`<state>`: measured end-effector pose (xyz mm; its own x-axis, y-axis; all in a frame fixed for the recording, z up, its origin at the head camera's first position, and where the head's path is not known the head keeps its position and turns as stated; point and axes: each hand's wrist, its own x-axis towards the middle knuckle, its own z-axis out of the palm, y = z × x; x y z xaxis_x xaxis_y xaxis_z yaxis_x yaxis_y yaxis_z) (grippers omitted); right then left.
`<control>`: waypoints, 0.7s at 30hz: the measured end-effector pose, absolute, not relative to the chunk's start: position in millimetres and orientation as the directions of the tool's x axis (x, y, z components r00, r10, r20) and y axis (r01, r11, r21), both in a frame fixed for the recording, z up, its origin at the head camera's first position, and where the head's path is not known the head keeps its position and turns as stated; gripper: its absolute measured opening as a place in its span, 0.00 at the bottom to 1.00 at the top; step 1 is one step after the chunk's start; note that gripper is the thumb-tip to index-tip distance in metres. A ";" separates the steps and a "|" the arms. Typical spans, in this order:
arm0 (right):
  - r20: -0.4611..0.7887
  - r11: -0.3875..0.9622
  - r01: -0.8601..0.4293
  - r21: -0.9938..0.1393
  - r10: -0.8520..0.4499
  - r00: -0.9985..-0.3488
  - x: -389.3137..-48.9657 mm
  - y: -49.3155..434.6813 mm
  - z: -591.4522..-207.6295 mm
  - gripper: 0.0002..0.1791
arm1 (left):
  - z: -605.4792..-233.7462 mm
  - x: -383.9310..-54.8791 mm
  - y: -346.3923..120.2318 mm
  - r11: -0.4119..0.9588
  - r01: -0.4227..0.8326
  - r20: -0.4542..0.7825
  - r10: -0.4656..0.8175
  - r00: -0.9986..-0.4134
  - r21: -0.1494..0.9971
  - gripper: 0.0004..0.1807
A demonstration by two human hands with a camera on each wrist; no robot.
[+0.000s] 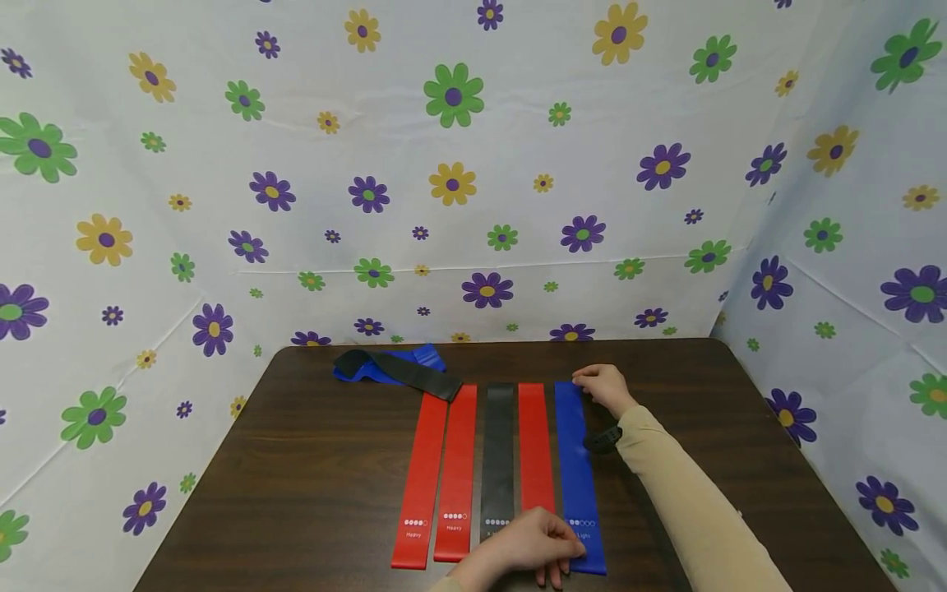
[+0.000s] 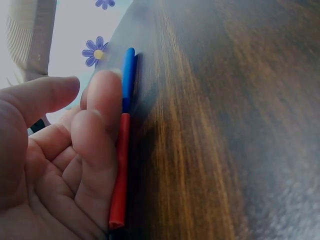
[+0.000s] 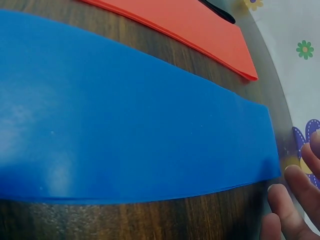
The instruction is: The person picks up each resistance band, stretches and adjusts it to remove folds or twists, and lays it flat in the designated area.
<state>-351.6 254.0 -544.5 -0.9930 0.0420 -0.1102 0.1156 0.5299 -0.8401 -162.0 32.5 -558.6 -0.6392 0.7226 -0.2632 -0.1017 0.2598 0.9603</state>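
Note:
A flat blue resistance band (image 1: 575,469) marked "Light" lies lengthwise at the right end of a row. My left hand (image 1: 527,541) rests over its near end and overlaps the neighbouring red band (image 1: 536,444). In the left wrist view the thumb stands apart from the loosely bent fingers (image 2: 104,100), which are right beside the blue and red band edges. At the far end of the blue band is my right hand (image 1: 605,388), fingertips by the corner. The right wrist view shows those fingers (image 3: 282,205) relaxed just off the band's end.
Left of these lie a black band (image 1: 498,452) and two more red bands, one red band (image 1: 456,469) beside the black one. A crumpled black band (image 1: 407,372) and blue band (image 1: 427,355) lie behind on the brown table (image 1: 296,460). Flowered cloth (image 1: 473,230) surrounds it.

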 end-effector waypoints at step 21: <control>0.139 0.643 -0.151 -0.751 -0.070 -0.988 -341.9 203.3 -543.1 0.08 | -520.1 -190.0 -40.6 0.281 0.125 -0.079 0.616 -0.784 0.951 0.11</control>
<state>-341.9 203.3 -543.1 -0.9878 -0.0703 0.1389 -0.1513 0.6427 -0.7510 -190.0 -40.6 -520.1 -0.7839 0.6159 -0.0788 0.1254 0.2812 0.9514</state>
